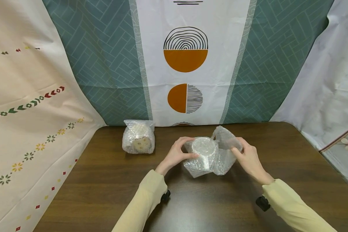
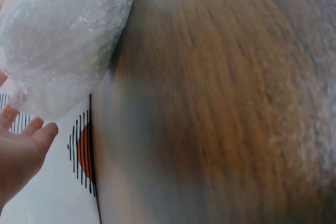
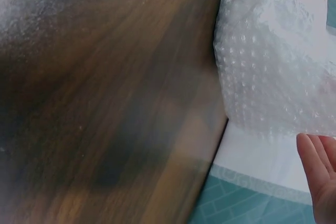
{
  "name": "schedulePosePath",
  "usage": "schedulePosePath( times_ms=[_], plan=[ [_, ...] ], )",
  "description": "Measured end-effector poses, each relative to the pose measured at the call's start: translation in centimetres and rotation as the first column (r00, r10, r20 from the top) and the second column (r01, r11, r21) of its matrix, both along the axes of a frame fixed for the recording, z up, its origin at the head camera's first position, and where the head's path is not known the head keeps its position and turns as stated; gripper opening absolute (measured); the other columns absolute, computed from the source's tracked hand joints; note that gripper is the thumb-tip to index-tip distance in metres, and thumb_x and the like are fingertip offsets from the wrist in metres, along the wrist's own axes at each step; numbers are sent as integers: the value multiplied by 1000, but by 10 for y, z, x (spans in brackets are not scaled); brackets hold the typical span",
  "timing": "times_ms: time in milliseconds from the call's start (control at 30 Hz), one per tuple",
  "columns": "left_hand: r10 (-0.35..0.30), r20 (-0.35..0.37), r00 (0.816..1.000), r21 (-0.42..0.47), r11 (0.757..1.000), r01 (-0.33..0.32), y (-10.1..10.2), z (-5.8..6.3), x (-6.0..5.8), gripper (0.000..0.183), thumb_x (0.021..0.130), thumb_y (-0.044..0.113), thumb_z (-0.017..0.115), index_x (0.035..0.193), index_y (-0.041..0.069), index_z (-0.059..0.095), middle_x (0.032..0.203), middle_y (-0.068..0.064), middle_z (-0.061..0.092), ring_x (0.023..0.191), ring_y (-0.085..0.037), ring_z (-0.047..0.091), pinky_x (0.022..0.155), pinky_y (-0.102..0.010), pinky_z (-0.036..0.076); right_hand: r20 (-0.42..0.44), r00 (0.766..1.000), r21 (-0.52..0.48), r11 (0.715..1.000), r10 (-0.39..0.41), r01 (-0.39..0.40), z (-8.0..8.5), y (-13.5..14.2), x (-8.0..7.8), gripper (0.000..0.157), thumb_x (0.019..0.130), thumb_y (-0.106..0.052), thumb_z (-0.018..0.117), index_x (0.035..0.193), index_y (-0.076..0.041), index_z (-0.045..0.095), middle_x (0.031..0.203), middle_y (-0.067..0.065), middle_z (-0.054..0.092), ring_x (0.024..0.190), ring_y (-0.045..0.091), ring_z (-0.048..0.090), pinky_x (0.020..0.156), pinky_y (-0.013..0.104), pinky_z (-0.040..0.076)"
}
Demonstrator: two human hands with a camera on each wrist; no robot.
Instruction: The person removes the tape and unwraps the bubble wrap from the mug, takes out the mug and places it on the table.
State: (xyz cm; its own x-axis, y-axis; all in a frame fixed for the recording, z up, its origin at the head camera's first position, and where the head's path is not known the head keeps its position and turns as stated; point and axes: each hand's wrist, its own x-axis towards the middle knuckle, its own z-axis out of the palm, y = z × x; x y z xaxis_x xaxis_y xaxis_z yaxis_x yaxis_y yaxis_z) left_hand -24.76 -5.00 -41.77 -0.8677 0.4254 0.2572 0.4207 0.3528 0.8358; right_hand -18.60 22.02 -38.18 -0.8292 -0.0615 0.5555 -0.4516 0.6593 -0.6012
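Observation:
A round, pale thing (image 1: 204,147) shows through clear bubble wrap near the middle of the table; the plastic hides what it is. My left hand (image 1: 178,152) grips its left side, thumb toward me and fingers on the far side. A loose flap of bubble wrap (image 1: 224,139) stands up on the right, and my right hand (image 1: 248,157) pinches its edge between thumb and fingers. The left wrist view has the crinkled wrapping (image 2: 68,30) above the left fingers (image 2: 44,135). In the right wrist view, the bubble sheet (image 3: 273,56) meets the right fingertips (image 3: 304,145).
Another bubble-wrapped bundle (image 1: 139,137), with a tan speckled patch showing, sits at the back left of the brown wooden table (image 1: 104,190). A patterned cloth (image 1: 191,74) hangs along the table's back edge, with more cloth at both sides.

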Motion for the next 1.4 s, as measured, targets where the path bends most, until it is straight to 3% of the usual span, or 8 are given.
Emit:
schedulePosePath(
  times_ms=[100,367,867,1100,1267,1400],
  plan=[
    [-2,-1,1000,2,1000,2,0,1,0,62,69,37,78,124,22,54,126,10,42,119,-15,32,96,-41,26,-5,1000,-10,1000,-13,13,0,3,0,20,83,-5,53,100,-10,62,91,3,63,58,11,44,52,25,37],
    [-7,12,1000,4,1000,7,0,0,0,61,69,37,78,123,24,54,126,11,41,119,-13,31,96,-41,26,-15,998,-39,998,-55,54,-2,16,2,16,83,-4,55,94,-8,65,90,2,63,74,6,51,58,20,37],
    [-5,3,1000,1,1000,5,1,1,0,61,69,34,79,123,22,54,125,11,43,118,-13,32,96,-38,26,97,988,-34,992,-120,124,-9,41,6,14,85,-9,56,95,-10,66,88,1,65,78,0,54,63,15,41],
    [-6,14,1000,7,1000,6,0,1,0,61,69,34,79,123,23,54,125,11,42,119,-13,31,96,-40,26,185,971,-17,987,-154,159,-13,48,6,16,87,-15,55,96,-7,65,89,6,66,77,1,55,60,19,42],
    [-7,15,1000,7,1000,7,0,0,0,61,69,35,79,123,23,54,126,10,42,119,-14,31,96,-41,26,289,951,-86,986,-109,140,-15,53,6,26,89,-21,56,101,1,63,94,17,64,67,8,60,56,27,49],
    [-10,13,1000,7,1000,10,0,0,0,61,69,35,79,123,23,54,126,10,41,119,-14,31,96,-41,27,386,921,-135,984,-59,120,-15,57,6,36,91,-23,53,109,7,58,103,27,59,58,17,63,57,26,50]
  ],
)
